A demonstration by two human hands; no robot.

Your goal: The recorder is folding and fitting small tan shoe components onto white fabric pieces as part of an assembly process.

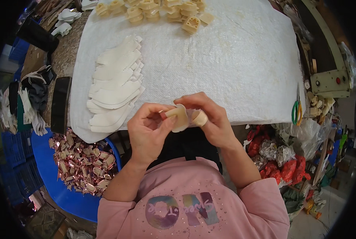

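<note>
My left hand (148,129) and my right hand (210,117) meet just below the near edge of the white cloth (234,63). Together they grip a small cream, curved piece (181,118) between the fingertips; the left thumb presses its left end, the right fingers pinch a tan part at its right end. A row of overlapping white shaped pieces (116,85) lies on the cloth to the left of my hands. Tan moulded blocks (162,10) are heaped at the cloth's far edge.
A blue tub (62,195) with several shiny copper-pink pieces (82,163) sits at lower left. A dark phone (60,104) lies left of the cloth. Green-handled scissors (296,108) rest at the cloth's right edge, with red and clear bags (281,159) below.
</note>
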